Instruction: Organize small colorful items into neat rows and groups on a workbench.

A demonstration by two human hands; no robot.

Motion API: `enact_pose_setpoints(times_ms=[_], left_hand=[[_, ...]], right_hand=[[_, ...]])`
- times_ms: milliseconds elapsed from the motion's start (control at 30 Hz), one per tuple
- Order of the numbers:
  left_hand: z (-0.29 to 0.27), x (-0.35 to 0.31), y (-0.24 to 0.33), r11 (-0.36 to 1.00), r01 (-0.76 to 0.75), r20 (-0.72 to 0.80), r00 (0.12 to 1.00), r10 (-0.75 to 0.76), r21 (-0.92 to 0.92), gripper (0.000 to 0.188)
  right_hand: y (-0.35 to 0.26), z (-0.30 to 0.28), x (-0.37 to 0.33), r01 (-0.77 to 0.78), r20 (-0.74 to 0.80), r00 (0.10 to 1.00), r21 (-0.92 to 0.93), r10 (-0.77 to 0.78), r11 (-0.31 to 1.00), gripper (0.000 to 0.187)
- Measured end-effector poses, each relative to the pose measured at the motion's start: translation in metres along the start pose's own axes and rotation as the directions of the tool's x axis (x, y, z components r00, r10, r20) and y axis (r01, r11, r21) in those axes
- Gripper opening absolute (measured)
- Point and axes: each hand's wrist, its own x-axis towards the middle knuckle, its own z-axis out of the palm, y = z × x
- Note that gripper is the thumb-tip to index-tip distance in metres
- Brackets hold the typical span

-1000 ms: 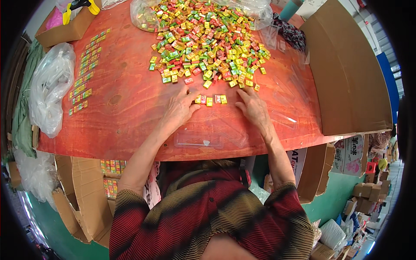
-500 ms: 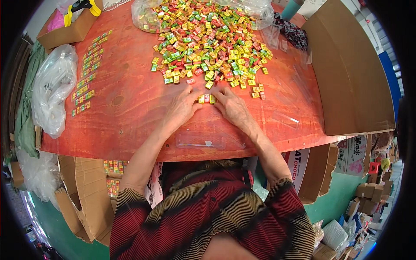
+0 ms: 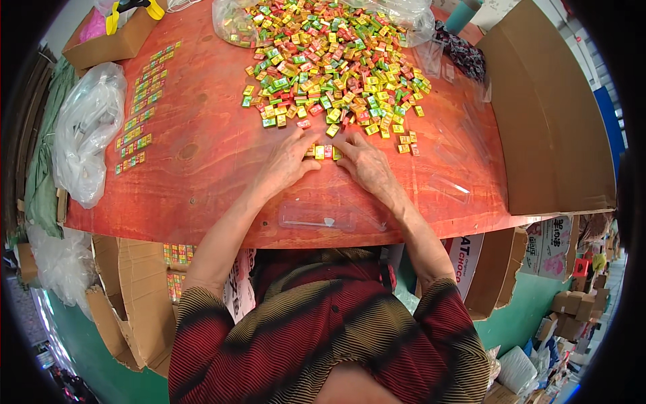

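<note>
A short row of small candy-sized boxes (image 3: 324, 152), yellow and red, lies on the red tabletop just in front of a big heap. My left hand (image 3: 291, 160) holds the row's left end, with thumb and fingers bent around it. At the opposite end my right hand (image 3: 365, 163) presses in the same way, its fingers partly covering the last box. Behind my fingers spreads the heap of loose small boxes (image 3: 330, 74) in red, yellow, green and orange. A few strays (image 3: 408, 143) sit to the right of my right hand.
Several short rows of small boxes (image 3: 142, 114) line the table's left side, beside a clear plastic bag (image 3: 87, 135). Clear plastic trays (image 3: 316, 217) lie near the front edge and at right (image 3: 449, 189). A large cardboard box (image 3: 548, 114) stands on the right; open cartons (image 3: 145, 296) sit below the table.
The view has shifted slightly, so the table things appear a little further right. Both hands stay at the row's ends, with small finger movements.
</note>
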Motion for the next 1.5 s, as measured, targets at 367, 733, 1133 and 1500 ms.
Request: enact_pose_setpoints(times_ms=[367,733,1133,1500], left_hand=[[-0.023,-0.020,0.061,0.969,0.183,-0.030,0.983,-0.181,0.164,0.021],[0.004,-0.117,0.073,0.926,0.073,-0.103,0.994,-0.037,0.372,0.047],[0.015,-0.129,0.070,0.858,0.056,-0.023,0.998,-0.051,0.510,0.061],[0.018,-0.125,0.069,0.897,0.124,0.042,0.987,-0.157,0.424,0.071]], right_hand=[[-0.028,-0.010,-0.012,-0.013,-0.032,0.999,0.013,0.013,1.000,0.025],[-0.072,0.019,-0.093,-0.008,-0.055,0.998,-0.037,0.006,0.999,0.042],[-0.073,0.032,-0.120,-0.010,0.072,0.997,-0.246,0.029,0.969,0.064],[-0.072,0.037,-0.117,-0.038,0.181,0.980,-0.247,0.085,0.968,0.077]])
